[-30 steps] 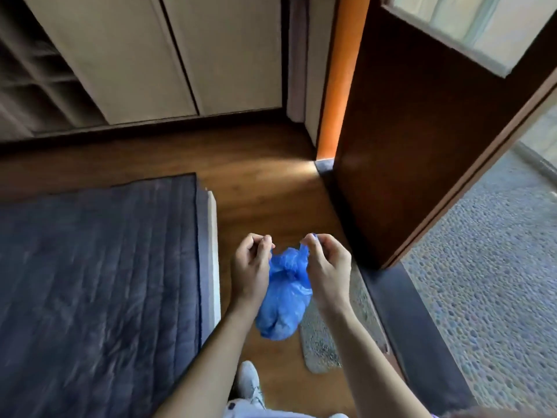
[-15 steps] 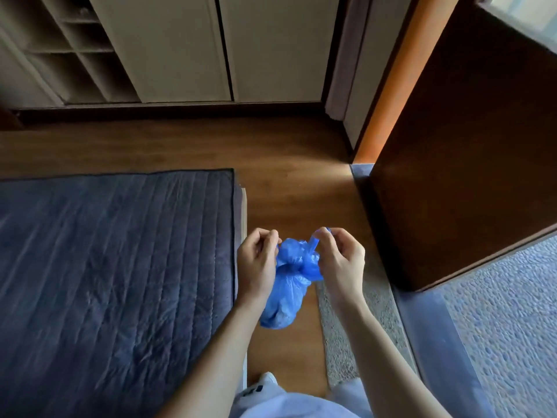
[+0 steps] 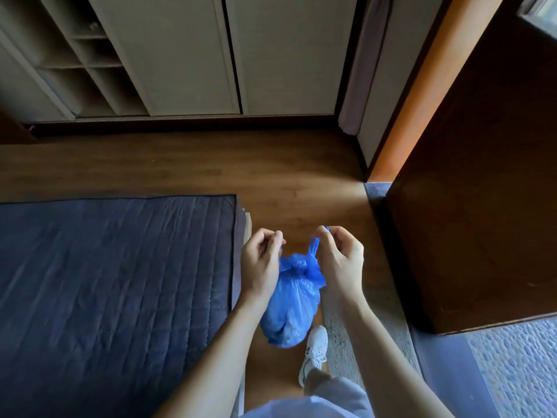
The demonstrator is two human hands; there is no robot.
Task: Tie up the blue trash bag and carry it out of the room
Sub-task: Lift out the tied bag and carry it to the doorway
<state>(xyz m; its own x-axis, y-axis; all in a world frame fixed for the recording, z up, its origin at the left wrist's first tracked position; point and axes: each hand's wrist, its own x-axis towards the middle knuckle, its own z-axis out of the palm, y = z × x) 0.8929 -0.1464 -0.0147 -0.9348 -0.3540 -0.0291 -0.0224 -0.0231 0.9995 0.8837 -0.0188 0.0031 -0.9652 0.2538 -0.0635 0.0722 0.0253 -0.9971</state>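
A small, full blue trash bag [image 3: 291,309] hangs in the air in front of me, above the wooden floor. Its neck is gathered into a knot just below my hands. My left hand [image 3: 261,263] pinches one loose end of the bag at the left of the knot. My right hand [image 3: 339,260] pinches the other end, a thin blue strip that runs up to my fingertips. Both ends are pulled apart and upward.
A dark blue quilted mattress [image 3: 114,285] covers the floor at my left. A dark wooden door [image 3: 479,188] stands open at my right, with a pebbled floor [image 3: 518,366] beyond its threshold. Pale cupboard doors [image 3: 229,52] and open shelves [image 3: 81,64] line the far wall. My white shoe [image 3: 315,351] is below the bag.
My hands have moved apart and drawn the bag's two ends outward, so the knot shows between them. The view has turned left, away from the doorway.
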